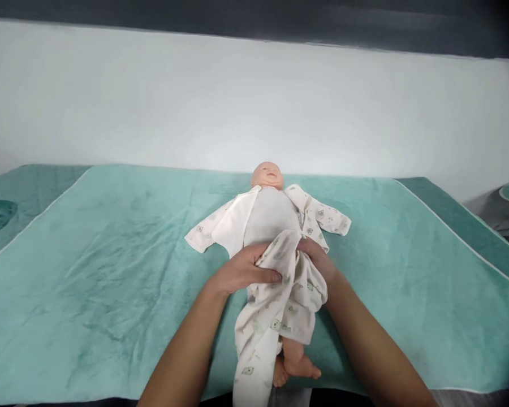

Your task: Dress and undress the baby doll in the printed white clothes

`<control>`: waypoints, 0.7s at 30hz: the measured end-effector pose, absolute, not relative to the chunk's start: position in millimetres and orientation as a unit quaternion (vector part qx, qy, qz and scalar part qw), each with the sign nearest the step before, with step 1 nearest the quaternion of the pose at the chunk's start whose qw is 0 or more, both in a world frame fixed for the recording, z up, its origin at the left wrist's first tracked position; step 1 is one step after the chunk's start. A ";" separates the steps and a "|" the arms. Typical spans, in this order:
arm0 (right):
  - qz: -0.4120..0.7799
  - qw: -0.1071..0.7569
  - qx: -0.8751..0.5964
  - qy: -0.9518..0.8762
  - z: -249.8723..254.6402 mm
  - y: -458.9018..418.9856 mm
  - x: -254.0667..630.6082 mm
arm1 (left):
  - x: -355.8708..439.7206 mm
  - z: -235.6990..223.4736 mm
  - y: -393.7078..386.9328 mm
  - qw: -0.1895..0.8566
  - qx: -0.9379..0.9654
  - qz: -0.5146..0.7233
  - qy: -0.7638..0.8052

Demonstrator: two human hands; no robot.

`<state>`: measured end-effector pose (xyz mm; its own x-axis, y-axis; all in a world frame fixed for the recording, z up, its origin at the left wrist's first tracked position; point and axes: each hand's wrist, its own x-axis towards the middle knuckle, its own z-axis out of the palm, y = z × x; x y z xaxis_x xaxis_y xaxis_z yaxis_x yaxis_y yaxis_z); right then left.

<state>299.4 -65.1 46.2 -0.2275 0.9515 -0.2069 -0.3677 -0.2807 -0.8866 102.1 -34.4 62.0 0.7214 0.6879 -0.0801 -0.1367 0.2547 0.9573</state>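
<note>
A baby doll [268,174] lies on its back, head toward the wall, its grey cloth torso bare at the front. Its white printed jacket [233,223] is spread open, with the sleeves out to both sides. White pants [265,322] with small animal prints cover its legs and are bunched at the waist. My left hand [242,268] is closed on the waistband, thumb on top of the cloth. Opposite it, my right hand [320,259] grips the other side, fingers partly hidden by the fabric. Both doll feet [299,366] show near one cuff; the other pant leg lies flat and long.
A green towel [110,282] covers the table, with some wrinkles at the left. Darker green cloth [475,220] lies along both sides. Behind the table rises a white wall [237,102] with a dark upper band. More green cloth shows at the far right.
</note>
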 end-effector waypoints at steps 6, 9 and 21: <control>0.700 0.483 -0.374 -0.368 50.8 -62.0 295.3 | 110.4 51.6 -40.2 0.751 0.470 0.365 0.287; 0.704 0.461 -0.346 -0.417 47.9 -60.6 296.9 | 111.8 46.0 -41.2 0.748 0.459 0.380 0.292; 0.760 0.223 -0.254 -0.556 65.7 -58.3 304.4 | 118.2 44.4 -47.1 0.681 0.393 0.488 0.378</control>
